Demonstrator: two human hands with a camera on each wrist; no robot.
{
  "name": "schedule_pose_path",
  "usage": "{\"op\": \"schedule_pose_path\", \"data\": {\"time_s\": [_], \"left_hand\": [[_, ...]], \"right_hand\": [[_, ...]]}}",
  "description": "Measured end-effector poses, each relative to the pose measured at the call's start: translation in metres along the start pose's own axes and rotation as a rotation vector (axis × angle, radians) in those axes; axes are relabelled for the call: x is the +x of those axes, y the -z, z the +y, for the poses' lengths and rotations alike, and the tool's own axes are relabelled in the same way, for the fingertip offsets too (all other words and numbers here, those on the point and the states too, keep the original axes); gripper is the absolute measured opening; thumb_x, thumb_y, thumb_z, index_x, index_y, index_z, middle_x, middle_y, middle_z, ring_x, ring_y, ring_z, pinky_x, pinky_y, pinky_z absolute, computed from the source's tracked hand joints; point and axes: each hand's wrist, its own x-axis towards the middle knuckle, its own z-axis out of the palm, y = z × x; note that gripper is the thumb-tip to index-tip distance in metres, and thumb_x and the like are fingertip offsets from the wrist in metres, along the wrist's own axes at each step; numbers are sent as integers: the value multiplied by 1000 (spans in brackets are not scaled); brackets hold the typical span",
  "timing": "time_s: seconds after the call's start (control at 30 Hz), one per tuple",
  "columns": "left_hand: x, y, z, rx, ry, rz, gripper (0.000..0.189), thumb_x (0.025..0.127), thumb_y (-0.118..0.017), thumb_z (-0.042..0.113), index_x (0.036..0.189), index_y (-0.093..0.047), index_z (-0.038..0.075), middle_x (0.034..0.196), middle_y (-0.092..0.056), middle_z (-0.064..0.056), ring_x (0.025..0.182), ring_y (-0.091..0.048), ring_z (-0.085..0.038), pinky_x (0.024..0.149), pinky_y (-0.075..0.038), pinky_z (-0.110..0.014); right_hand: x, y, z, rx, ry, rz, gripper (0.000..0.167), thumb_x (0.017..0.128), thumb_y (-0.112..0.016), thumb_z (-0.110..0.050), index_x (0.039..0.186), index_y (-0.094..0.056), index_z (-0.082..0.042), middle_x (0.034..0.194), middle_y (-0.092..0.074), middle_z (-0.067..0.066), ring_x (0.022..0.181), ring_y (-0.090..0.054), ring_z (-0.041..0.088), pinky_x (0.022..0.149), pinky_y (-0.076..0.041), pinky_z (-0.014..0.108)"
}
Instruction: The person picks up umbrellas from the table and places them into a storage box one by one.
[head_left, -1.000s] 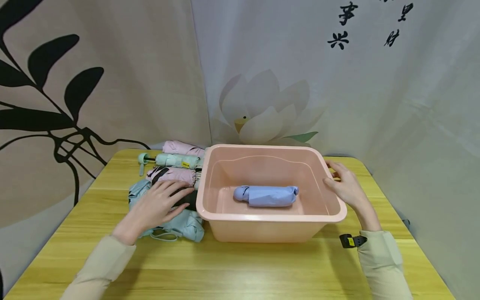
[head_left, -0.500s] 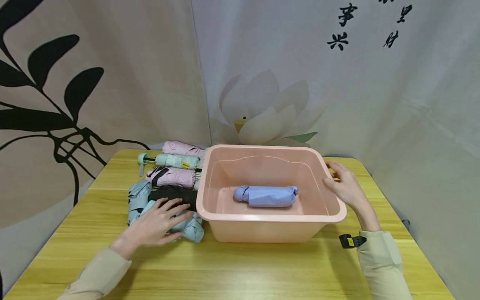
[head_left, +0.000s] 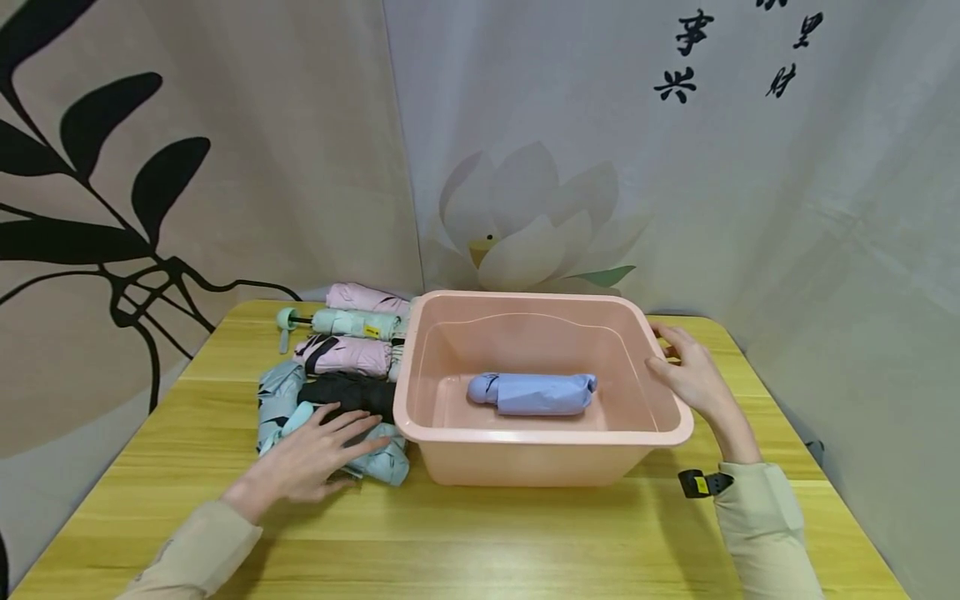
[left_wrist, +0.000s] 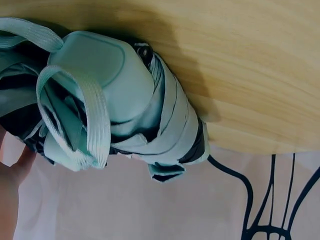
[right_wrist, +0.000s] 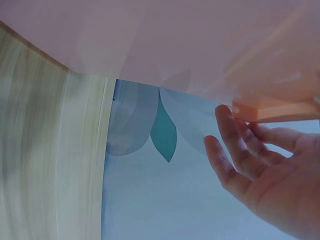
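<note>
My left hand (head_left: 311,458) lies over a folded light-blue umbrella (head_left: 386,458) at the front of a row of folded umbrellas, its fingers spread. In the left wrist view, this umbrella (left_wrist: 170,115) shows its handle end and a looped strap (left_wrist: 97,115); only part of the hand appears at the left edge. A pink plastic basin (head_left: 525,462) stands beside the row, with a folded periwinkle-blue umbrella (head_left: 543,394) lying inside. On the basin's right side, my right hand (head_left: 693,371) holds the rim between thumb and fingers. The right wrist view shows other fingers (right_wrist: 220,160) hanging loosely below the rim.
Behind the left hand lie a black umbrella (head_left: 348,392), a pink one with a dark band (head_left: 348,354), a mint one with its handle out (head_left: 356,322) and another pink one (head_left: 363,296). The wooden table (head_left: 525,542) meets a printed curtain (head_left: 300,167) at the back.
My left hand has moved from above the black umbrella toward the front, over the light-blue one. The right hand, the basin and the umbrella inside have stayed put.
</note>
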Motion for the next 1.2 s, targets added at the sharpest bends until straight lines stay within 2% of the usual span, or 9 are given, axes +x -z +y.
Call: {"op": "schedule_pose_path", "data": {"time_s": [0.13,0.37,0.57,0.9,1.2], "left_hand": [[2,-1,0,23,12,-66,86,67,-83,35,142,-42,28,138,-54,-9,122,-55,-29,95,-45,-57],[5,-3,0,78,9,-56,91,64,-85,39,142,-39,30,135,-56,-9,120,-56,-28,94,-46,-55],[5,-4,1,101,-3,-22,92,60,-87,38,139,-42,32,129,-59,-9,114,-58,-29,92,-47,-54],[5,-1,0,136,-2,53,95,51,-88,48,134,-46,32,123,-61,-9,108,-58,-30,91,-46,-52],[11,14,-5,145,24,123,94,50,-91,36,134,-47,32,123,-61,-11,107,-58,-31,87,-49,-52]], "right_hand": [[0,0,0,-1,-2,2,53,92,-54,-15,140,-40,4,132,-46,26,98,-57,37,72,-49,28],[-1,0,0,5,-8,4,54,92,-53,-15,140,-39,5,135,-45,27,100,-57,38,73,-49,29],[-1,1,0,1,-6,2,54,92,-53,-15,141,-39,4,135,-45,26,101,-57,38,74,-49,30],[0,1,0,-12,0,6,53,92,-53,-14,140,-41,4,133,-47,25,99,-58,38,74,-49,31],[-1,1,0,-12,-7,3,54,92,-53,-15,141,-40,4,135,-46,25,101,-58,39,77,-50,35]]}}
